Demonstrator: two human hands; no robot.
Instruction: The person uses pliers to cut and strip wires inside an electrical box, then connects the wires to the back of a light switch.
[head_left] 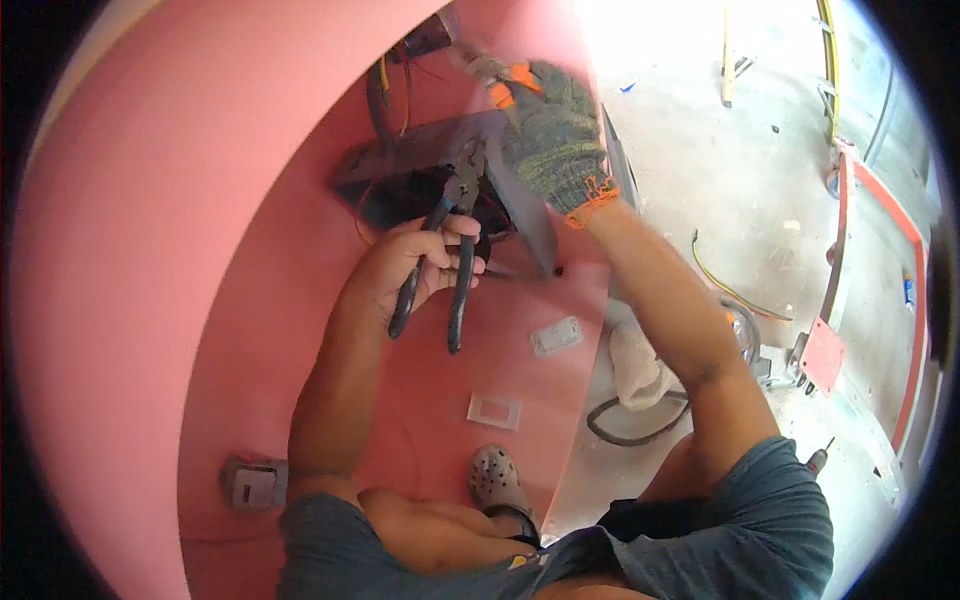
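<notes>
My left hand, bare, is closed round the black-handled pliers. Their handles are spread apart and the jaws point up, away from me. My right hand wears a dark knitted glove with an orange cuff edge. It is closed on a tool with orange handles, perhaps small pliers; motion blurs its metal head. Behind both hands a dark box stands against the pink surface, its inside partly hidden by my left hand and the pliers. Thin wires run near a dark fitting at the top.
A curved pink wall rises on the left. A switch box, a white frame and a grey plate are on the pink surface. On the floor to the right lie a green-yellow wire, a black hose and a whitish cloth-like thing.
</notes>
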